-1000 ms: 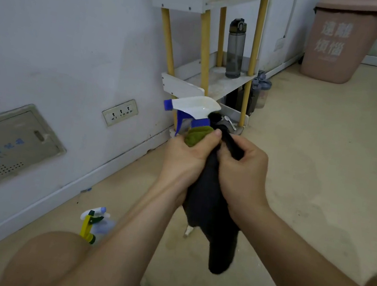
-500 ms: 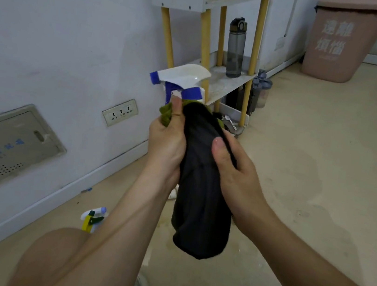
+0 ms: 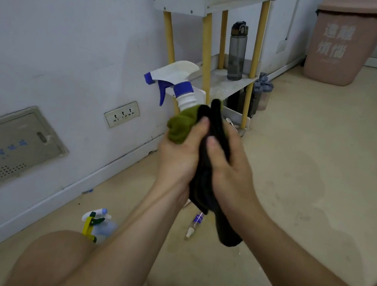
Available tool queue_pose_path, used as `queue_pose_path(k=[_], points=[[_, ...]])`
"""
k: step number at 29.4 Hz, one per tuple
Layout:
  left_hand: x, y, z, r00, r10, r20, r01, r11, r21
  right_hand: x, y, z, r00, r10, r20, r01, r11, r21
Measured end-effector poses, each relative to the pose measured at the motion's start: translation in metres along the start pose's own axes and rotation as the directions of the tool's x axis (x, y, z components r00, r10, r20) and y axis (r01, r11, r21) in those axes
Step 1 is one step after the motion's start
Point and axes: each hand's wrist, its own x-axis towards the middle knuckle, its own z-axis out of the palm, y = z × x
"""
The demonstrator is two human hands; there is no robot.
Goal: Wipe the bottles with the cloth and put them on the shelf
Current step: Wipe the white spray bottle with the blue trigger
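Note:
A spray bottle [image 3: 179, 81] with a white trigger head and blue nozzle sticks up between my hands; its body is wrapped in a black and green cloth [image 3: 203, 184] and hidden. My left hand [image 3: 177, 158] grips the wrapped bottle from the left, over the green end of the cloth. My right hand [image 3: 229, 171] grips the black cloth around the bottle from the right. The cloth's tail hangs below my hands. The white shelf [image 3: 223, 84] with yellow posts stands against the wall behind, holding a grey water bottle [image 3: 236, 52].
On the floor lie a spray bottle with a yellow-green trigger [image 3: 97, 223] by my knee and a small clear bottle [image 3: 195, 224] under my hands. Dark bottles [image 3: 261, 92] stand beside the shelf. A pink bin [image 3: 342, 41] is at the far right. A wall socket [image 3: 122, 113] is at the left.
The bottle rose and then dropped slightly, with its neck now showing above the cloth. Both hands shifted along the cloth, and the cloth's tail hangs lower again.

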Motion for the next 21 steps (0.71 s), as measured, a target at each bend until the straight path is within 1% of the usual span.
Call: queue_pose_path(k=[1, 2, 3, 4, 5, 7, 9, 11, 12, 14, 15, 17, 18, 19, 20, 21], points=[[0.004, 0.002, -0.002, 0.998, 0.005, -0.058, -0.005, 1.000, 0.010, -0.005, 0.003, 0.004, 0.999, -0.017, 0.048, 0.023, 0.992, -0.128], [0.008, 0.003, -0.004, 0.994, 0.020, -0.106, -0.019, 1.000, 0.018, -0.011, 0.005, 0.008, 0.997, -0.019, 0.074, 0.035, 0.977, -0.208], [0.010, 0.004, -0.006, 0.990, 0.038, -0.139, -0.034, 0.999, 0.025, -0.014, 0.008, 0.009, 0.997, -0.008, 0.071, 0.024, 0.972, -0.232], [0.012, 0.004, -0.007, 0.988, 0.045, -0.149, -0.040, 0.999, 0.032, -0.015, 0.008, 0.009, 0.999, 0.004, 0.043, 0.005, 0.980, -0.198], [0.012, 0.005, -0.007, 0.990, 0.047, -0.137, -0.041, 0.998, 0.043, -0.013, 0.008, 0.008, 1.000, 0.001, 0.004, 0.000, 0.992, -0.123], [0.010, 0.004, -0.004, 0.997, 0.035, -0.071, -0.028, 0.996, 0.090, -0.007, 0.006, 0.005, 0.997, 0.002, -0.076, 0.002, 0.999, 0.045], [0.007, -0.001, -0.001, 0.999, 0.003, 0.047, -0.010, 0.991, 0.132, 0.003, 0.005, -0.001, 0.984, 0.051, -0.171, -0.028, 0.991, 0.134], [-0.001, -0.007, 0.001, 0.982, -0.023, 0.186, 0.000, 0.993, 0.121, 0.013, 0.005, -0.010, 0.969, 0.100, -0.228, -0.075, 0.991, 0.113], [-0.005, -0.009, 0.002, 0.972, -0.033, 0.234, 0.009, 0.995, 0.101, 0.016, 0.005, -0.013, 0.962, 0.113, -0.249, -0.096, 0.992, 0.081], [-0.010, -0.011, 0.000, 0.959, -0.056, 0.278, 0.045, 0.998, 0.046, 0.017, 0.003, -0.016, 0.941, 0.140, -0.307, -0.139, 0.990, 0.023], [-0.012, -0.010, -0.002, 0.953, -0.085, 0.290, 0.085, 0.996, 0.013, 0.017, 0.004, -0.016, 0.936, 0.140, -0.323, -0.145, 0.989, 0.007], [-0.013, -0.005, -0.006, 0.947, -0.160, 0.280, 0.179, 0.983, -0.042, 0.015, 0.003, -0.018, 0.954, 0.077, -0.289, -0.091, 0.995, -0.035], [-0.012, -0.004, -0.009, 0.955, -0.163, 0.247, 0.181, 0.982, -0.053, 0.014, 0.003, -0.020, 0.966, 0.025, -0.257, -0.045, 0.996, -0.075], [-0.011, -0.002, -0.009, 0.967, -0.136, 0.215, 0.151, 0.987, -0.054, 0.013, 0.001, -0.021, 0.977, -0.017, -0.214, -0.007, 0.994, -0.111], [-0.009, -0.001, -0.010, 0.980, -0.084, 0.182, 0.092, 0.995, -0.037, 0.012, -0.001, -0.022, 0.989, -0.038, -0.144, 0.021, 0.993, -0.119], [-0.007, 0.000, -0.009, 0.988, -0.017, 0.151, 0.018, 1.000, -0.002, 0.010, -0.004, -0.022, 0.998, -0.022, -0.056, 0.015, 0.994, -0.109]])
